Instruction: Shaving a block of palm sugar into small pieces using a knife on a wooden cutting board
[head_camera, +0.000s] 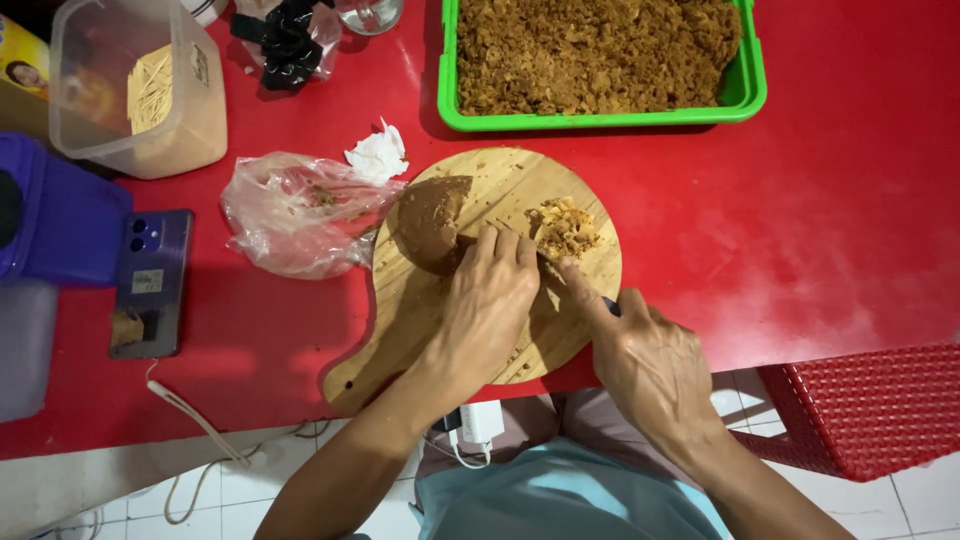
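Nearest the person, white floor tiles (905, 505) show below the table edge, with a white charger (481, 423) and a pale cable (195, 425) trailing down past it. A red woven plastic chair (868, 405) stands just to the right.

The table itself is a glossy red surface (820, 220), scuffed pale in places. On it sits a round wooden cutting board (560, 330) with its handle pointing toward the person. The left hand (485, 305) lies on the board, fingers pressed together and bearing down on the edge of a brown palm sugar block (428, 222), which rests on the board's left part. The right hand (655, 360) is closed around a dark knife handle (610, 305), index finger stretched along the blade; the blade is mostly hidden between the hands. A small heap of sugar shavings (565, 228) lies on the board beside the block.

Left of the board lie a crumpled clear plastic bag (290, 215) and a wad of white tissue (378, 155). Farther left, a purple phone (150, 282) lies flat beside a blue container (55, 215).

At the far edge stand a green tray (752, 95) full of brown shavings, a clear plastic tub (135, 85) of toothpicks and a black bag (288, 45).
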